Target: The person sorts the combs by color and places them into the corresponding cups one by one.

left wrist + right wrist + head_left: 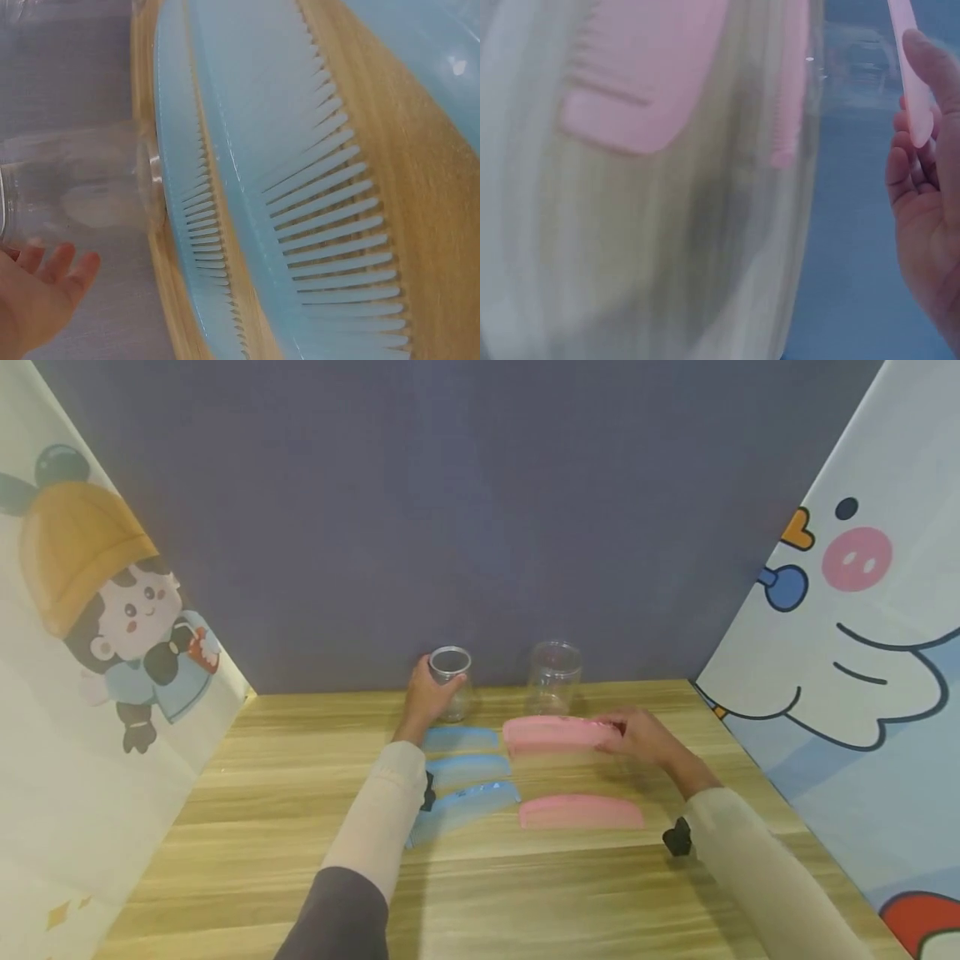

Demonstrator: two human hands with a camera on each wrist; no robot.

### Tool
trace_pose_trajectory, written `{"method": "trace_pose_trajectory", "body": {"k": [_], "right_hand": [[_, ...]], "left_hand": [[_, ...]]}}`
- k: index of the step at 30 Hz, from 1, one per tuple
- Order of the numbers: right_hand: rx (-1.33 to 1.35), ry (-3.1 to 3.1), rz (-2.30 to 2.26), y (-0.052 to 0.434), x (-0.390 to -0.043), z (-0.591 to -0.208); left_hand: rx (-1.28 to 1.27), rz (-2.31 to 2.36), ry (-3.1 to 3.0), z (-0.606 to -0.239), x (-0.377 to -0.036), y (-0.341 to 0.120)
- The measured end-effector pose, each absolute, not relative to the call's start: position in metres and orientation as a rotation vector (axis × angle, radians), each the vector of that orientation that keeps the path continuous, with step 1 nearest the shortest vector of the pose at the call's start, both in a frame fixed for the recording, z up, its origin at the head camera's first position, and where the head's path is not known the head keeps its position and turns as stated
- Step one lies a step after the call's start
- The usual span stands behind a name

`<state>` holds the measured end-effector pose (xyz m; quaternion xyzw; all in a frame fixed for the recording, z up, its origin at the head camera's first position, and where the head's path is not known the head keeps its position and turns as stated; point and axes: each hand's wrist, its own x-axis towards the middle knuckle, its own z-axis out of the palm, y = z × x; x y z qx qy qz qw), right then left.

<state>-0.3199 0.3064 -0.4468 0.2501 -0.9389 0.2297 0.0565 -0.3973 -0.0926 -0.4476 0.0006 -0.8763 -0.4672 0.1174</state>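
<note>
My left hand (433, 692) grips a clear jar (457, 703) with a silver rim, thumb on its right side; the left wrist view shows the fingertips against the glass. Between thumb and fingers, my right hand (637, 737) pinches one end of a pink comb (913, 90), raised off the table. A second pink comb (784, 112) lies beneath it, partly hidden in the head view. Nearer to me lies another pink comb (581, 812). Three blue combs lie by the left forearm: a far one (461, 739), a middle one (472, 767) and a tilted near one (468, 806).
Another clear jar (555, 672) stands at the back right, just beyond the raised comb. A dark grey panel (480, 527) rises behind the wooden table (487, 893). Cartoon-printed walls flank it on the left (45, 760) and right (862, 810).
</note>
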Motion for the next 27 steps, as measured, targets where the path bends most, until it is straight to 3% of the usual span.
{"method": "trace_pose_trajectory", "body": {"k": [27], "right_hand": [[0.679,-2.753,0.592,0.266,-0.354,-0.379]], "left_hand": [[-0.025,-1.345,-2.582,-0.448,-0.397,-0.096]]}}
